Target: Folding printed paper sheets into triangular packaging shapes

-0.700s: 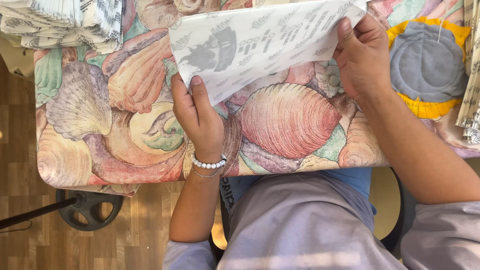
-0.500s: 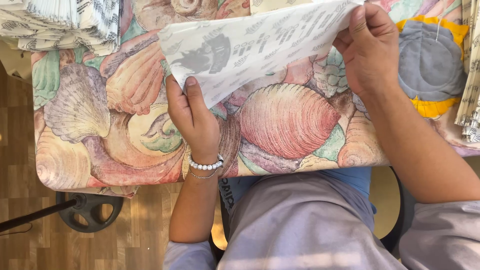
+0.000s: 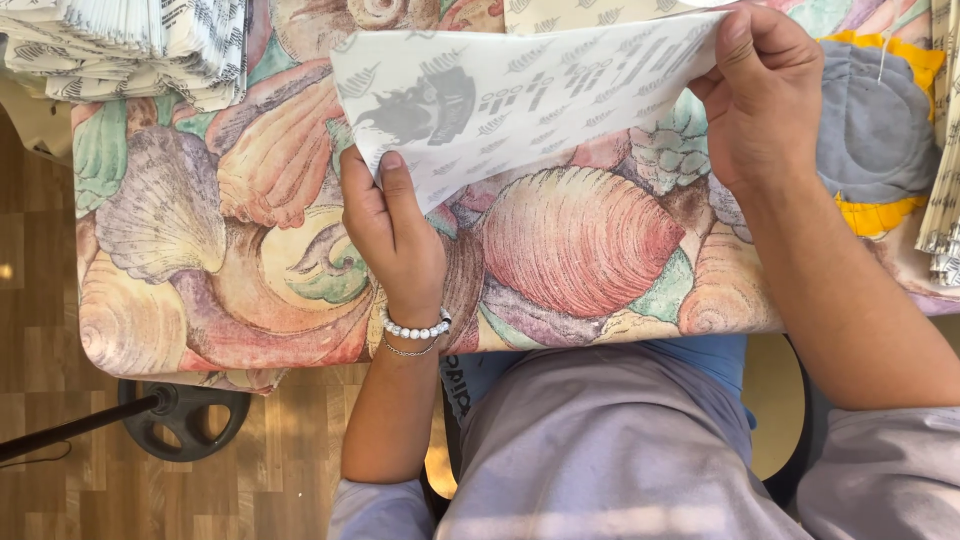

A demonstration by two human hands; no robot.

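Nearest me, my left hand (image 3: 392,232) pinches the lower left corner of the printed paper sheet (image 3: 530,95) while my right hand (image 3: 765,95) grips its upper right edge, lifting it taut above the shell-patterned cloth (image 3: 580,240), paper stack (image 3: 130,45) beyond at upper left.

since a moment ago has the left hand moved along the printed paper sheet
Barely. The left hand grips the paper sheet at about the same spot over the shell-print cloth.
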